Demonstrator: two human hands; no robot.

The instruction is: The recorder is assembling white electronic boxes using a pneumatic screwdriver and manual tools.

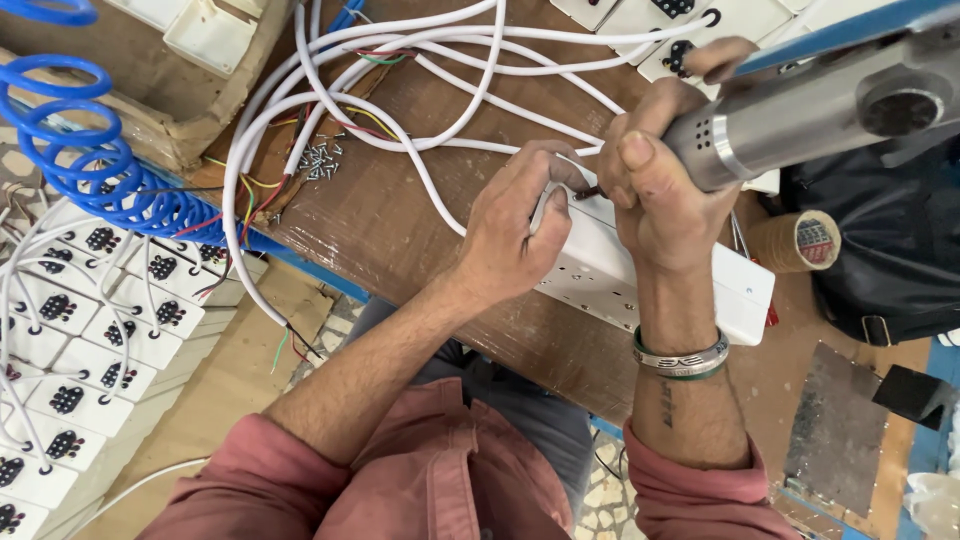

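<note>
The long white plastic socket strip [640, 275] lies on the brown wooden surface [400, 220], near its front edge. The left hand [510, 225] pinches the strip's left end, grip closed on it. The right hand [655, 190] wraps tight around a silver metal power screwdriver [800, 120] above the strip. Small loose screws [322, 160] lie far left of the strip, among white cables [440, 90].

White plastic power strip casing [650, 280], long and rectangular, lying flat across the near edge of the brown table, small holes along its side, metal pneumatic screwdriver [800, 115], silver cylindrical body, tilted, its dark tip at the casing's top end
</note>
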